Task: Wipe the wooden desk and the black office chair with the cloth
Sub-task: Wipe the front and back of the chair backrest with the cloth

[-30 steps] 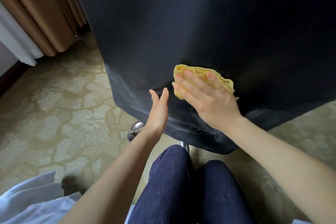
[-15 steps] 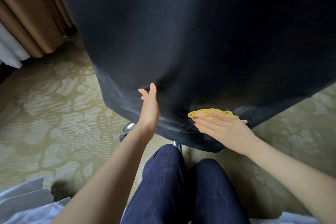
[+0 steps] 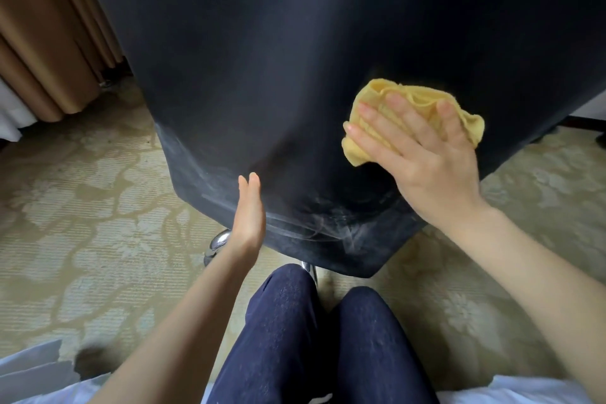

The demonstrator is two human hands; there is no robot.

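Cloth pressed on chair by right hand, fingers straight; left hand flat, empty; knees below, curtain left.

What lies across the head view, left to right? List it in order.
curtain → left hand → cloth, pressed on the chair by the right hand

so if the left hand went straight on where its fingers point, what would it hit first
Probably the black office chair: the left hand points its straight fingers up at the dark back. Depth is unclear; it may already touch.
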